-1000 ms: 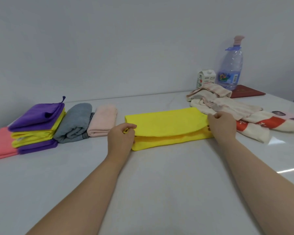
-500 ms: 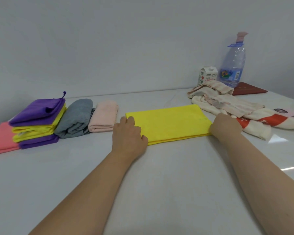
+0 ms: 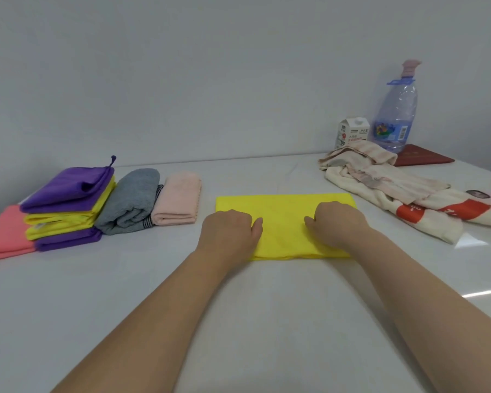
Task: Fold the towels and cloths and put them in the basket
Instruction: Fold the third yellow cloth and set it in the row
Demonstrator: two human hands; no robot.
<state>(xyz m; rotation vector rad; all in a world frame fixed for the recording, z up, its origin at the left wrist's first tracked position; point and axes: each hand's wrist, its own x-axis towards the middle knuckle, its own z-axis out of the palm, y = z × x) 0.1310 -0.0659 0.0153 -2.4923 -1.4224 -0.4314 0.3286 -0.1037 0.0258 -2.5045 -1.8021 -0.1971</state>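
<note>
A yellow cloth (image 3: 284,211), folded into a flat rectangle, lies on the white table (image 3: 142,282) in front of me. My left hand (image 3: 230,231) presses on its left part and my right hand (image 3: 335,222) on its right part, thumbs pointing toward each other. To the left sit folded pieces: a purple and yellow stack (image 3: 65,205), a grey towel (image 3: 131,202), a pink towel (image 3: 179,197) and a coral cloth (image 3: 3,234). Unfolded cream towels (image 3: 380,182) and a red-and-white one (image 3: 437,214) lie in a heap at the right. No basket is in view.
At the back right stand a large water bottle (image 3: 397,112) and a small white carton (image 3: 352,131), with a dark red booklet (image 3: 420,158) lying beside them. A plain wall runs along the table's far edge.
The raised upper layer of the yellow cloth has been laid flat. Both hands let go of its ends and slid inward onto its top.
</note>
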